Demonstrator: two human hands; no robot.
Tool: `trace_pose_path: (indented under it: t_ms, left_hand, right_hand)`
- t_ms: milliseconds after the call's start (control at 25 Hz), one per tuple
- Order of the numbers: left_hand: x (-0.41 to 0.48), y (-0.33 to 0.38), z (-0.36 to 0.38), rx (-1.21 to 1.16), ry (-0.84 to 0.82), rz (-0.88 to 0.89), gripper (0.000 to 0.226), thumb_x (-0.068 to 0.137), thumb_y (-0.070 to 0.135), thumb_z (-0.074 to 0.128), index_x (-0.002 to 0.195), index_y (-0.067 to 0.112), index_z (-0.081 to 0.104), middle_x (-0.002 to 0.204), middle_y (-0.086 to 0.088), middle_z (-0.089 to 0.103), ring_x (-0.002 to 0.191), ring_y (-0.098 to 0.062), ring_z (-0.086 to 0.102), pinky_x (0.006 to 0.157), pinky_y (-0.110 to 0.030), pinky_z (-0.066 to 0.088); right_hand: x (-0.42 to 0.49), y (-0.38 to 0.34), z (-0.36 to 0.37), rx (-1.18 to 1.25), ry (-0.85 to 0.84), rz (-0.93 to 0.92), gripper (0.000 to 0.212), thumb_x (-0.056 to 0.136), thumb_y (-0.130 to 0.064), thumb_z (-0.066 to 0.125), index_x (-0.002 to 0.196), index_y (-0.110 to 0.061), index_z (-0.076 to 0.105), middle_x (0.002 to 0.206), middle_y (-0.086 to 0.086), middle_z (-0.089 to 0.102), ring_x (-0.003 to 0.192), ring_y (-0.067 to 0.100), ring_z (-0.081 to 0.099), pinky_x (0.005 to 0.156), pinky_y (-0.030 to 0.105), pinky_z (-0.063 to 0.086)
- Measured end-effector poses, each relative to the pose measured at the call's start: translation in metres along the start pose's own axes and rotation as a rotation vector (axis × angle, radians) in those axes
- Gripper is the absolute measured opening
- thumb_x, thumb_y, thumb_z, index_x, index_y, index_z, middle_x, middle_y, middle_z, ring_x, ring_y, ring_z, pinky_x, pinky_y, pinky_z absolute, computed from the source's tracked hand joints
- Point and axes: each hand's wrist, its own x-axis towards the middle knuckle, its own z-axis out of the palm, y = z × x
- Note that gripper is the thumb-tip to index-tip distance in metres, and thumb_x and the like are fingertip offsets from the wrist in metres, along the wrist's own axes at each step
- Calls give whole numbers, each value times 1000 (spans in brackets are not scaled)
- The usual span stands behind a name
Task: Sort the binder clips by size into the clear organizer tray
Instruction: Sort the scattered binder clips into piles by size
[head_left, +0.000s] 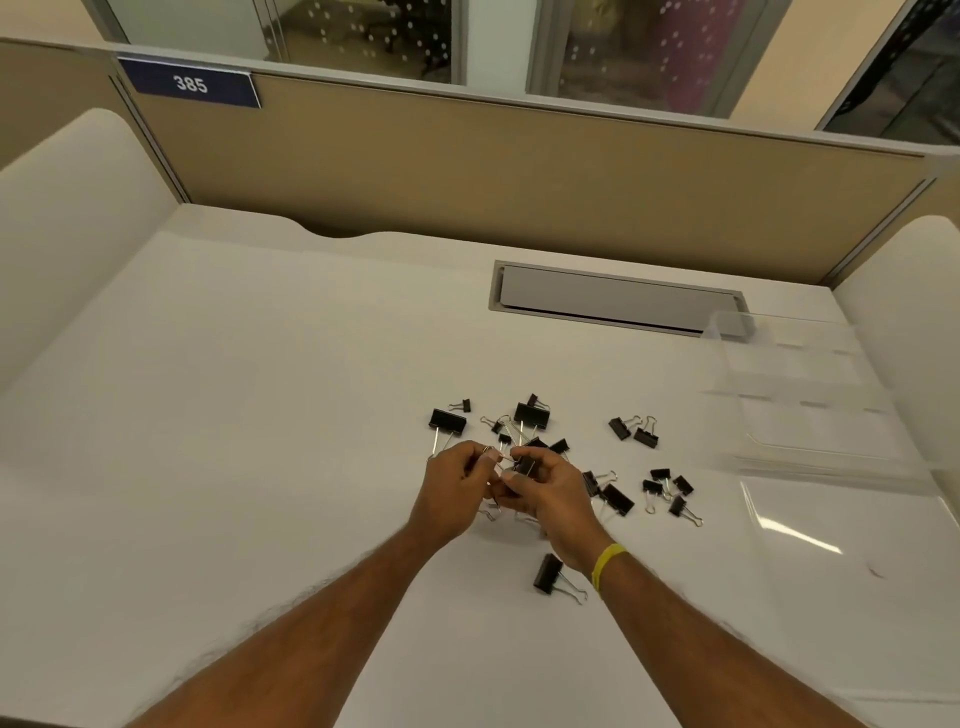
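Several black binder clips of different sizes lie scattered on the white desk around the middle, among them a large clip (447, 422) at the left and another large clip (548, 574) near my right wrist. My left hand (457, 483) and my right hand (550, 493) meet over the pile. Together they grip one black binder clip (524, 464): the left fingers pinch its wire handles, the right fingers hold its body. The clear organizer tray (810, 395) stands at the right, its compartments showing nothing inside.
A grey cable hatch (613, 299) is set in the desk behind the pile. A clear flat lid or sheet (852, 545) lies in front of the tray at the right. Beige partition walls close the desk at the back and sides.
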Motion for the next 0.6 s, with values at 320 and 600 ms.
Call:
trace_pose_path:
  t_ms: [320, 600]
  left_hand:
    - [73, 2, -44, 20, 54, -72, 26, 96, 28, 56, 81, 12, 69, 66, -3, 69, 56, -10, 62, 59, -21, 51]
    - [134, 3, -53, 169, 81, -44, 29, 93, 41, 58, 91, 15, 71, 80, 2, 70, 73, -15, 67, 67, -27, 53]
  right_hand:
    - [54, -3, 36, -582, 144, -270, 41, 75, -23, 82, 110, -25, 61, 90, -4, 66, 63, 8, 64, 59, 21, 54]
    - [126, -20, 37, -860, 278, -307, 35, 79, -48, 72, 104, -24, 66, 91, -9, 60, 82, 10, 58, 73, 29, 53]
